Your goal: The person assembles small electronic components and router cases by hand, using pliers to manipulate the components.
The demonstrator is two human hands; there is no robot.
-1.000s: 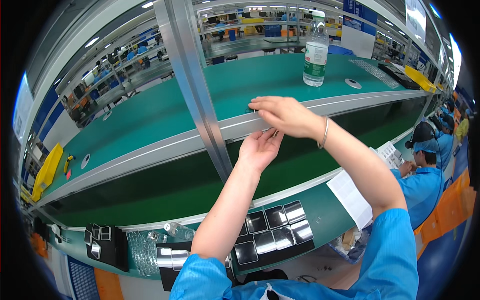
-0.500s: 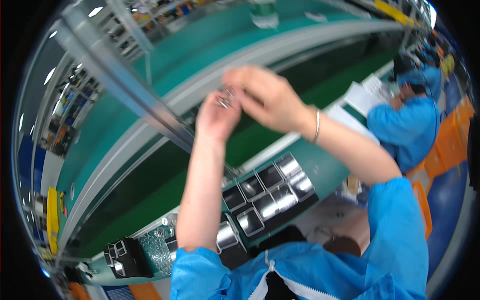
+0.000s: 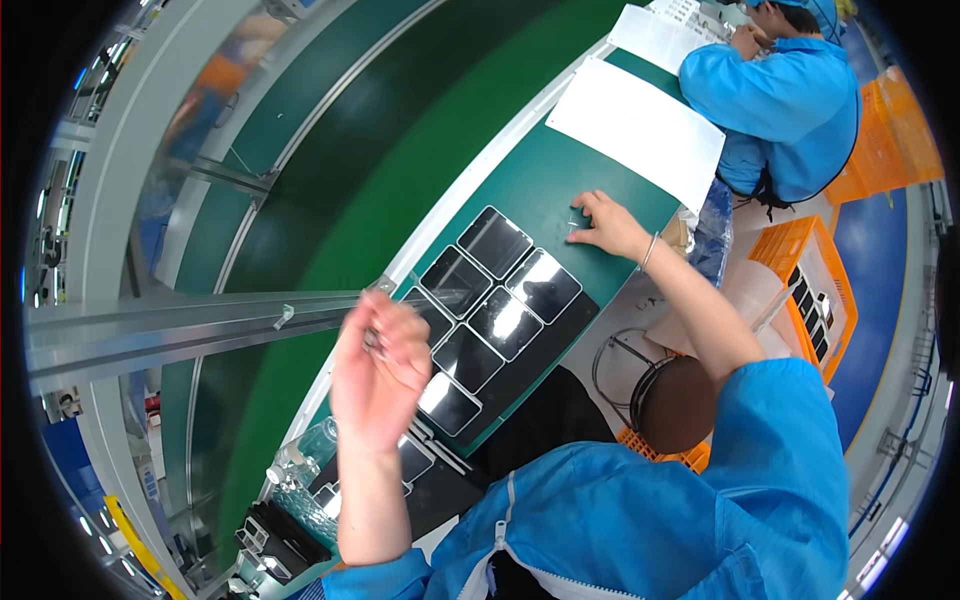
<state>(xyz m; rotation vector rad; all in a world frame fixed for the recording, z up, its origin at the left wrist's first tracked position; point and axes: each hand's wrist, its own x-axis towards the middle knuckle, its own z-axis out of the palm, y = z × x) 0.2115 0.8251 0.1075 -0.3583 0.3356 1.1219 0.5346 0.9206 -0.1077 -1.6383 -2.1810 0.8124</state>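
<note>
My left hand [image 3: 378, 365] is raised left of the panels, fingers curled over small shiny metal pieces [image 3: 372, 341] that are mostly hidden. Low over the green table, my right hand [image 3: 615, 229] curves thumb and forefinger around a small, thin, shiny piece [image 3: 573, 226]; its exact kind is too small to tell. Between the hands, several glossy black rectangular panels [image 3: 505, 322] with pale rims lie in two rows on a black mat [image 3: 560, 330]. The right hand is just beyond the far right end of these rows.
White sheets [image 3: 640, 130] cover the table farther off, where a co-worker in blue [image 3: 780, 110] sits. A metal post [image 3: 200, 325] reaches in from the left. Clear plastic bags [image 3: 305, 490] and more panels lie near my left forearm. Orange crates [image 3: 835, 270] and a round stool [image 3: 676, 405] stand right.
My hands were together, the right at metal pieces in the left palm. Now they are apart: the right has gone down to the table, the left has curled. My view has turned right.
</note>
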